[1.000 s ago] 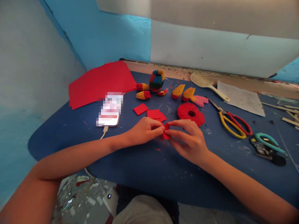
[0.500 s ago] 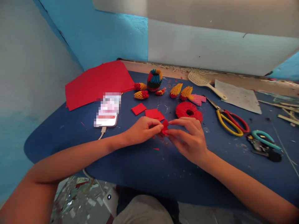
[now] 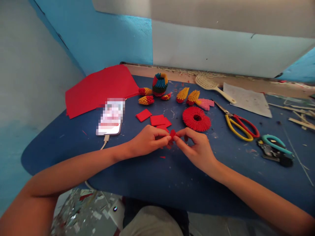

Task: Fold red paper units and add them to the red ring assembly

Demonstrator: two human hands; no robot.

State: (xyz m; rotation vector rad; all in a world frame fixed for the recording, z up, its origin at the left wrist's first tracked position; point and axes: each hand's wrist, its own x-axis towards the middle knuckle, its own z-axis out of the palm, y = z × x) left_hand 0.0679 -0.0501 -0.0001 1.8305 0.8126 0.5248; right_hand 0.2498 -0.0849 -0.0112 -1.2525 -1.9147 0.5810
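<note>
Between my two hands is a small piece of red paper (image 3: pixel 173 133), partly hidden by the fingers. My left hand (image 3: pixel 151 140) pinches its left side with thumb and forefinger. From the right, my right hand (image 3: pixel 195 144) is closed on its other side. Just beyond the left fingers lie several small red paper rectangles (image 3: pixel 157 120), with another one (image 3: pixel 143 115) apart to the left. A round red ring of folded paper pieces (image 3: pixel 196 118) rests beyond my right hand.
Behind stand a multicoloured paper pot (image 3: pixel 159 84) and yellow-red paper cones (image 3: pixel 182 95). Large red sheets (image 3: pixel 100 90) and a charging phone (image 3: pixel 110 116) lie left. To the right are scissors (image 3: pixel 240 126), teal-handled pliers (image 3: pixel 275 147), a hairbrush (image 3: pixel 211 84) and a white sheet (image 3: pixel 247 100).
My right fingers have closed in from a spread pose and now pinch the red paper. The whole view has shifted slightly, so the table things appear a little further left.
</note>
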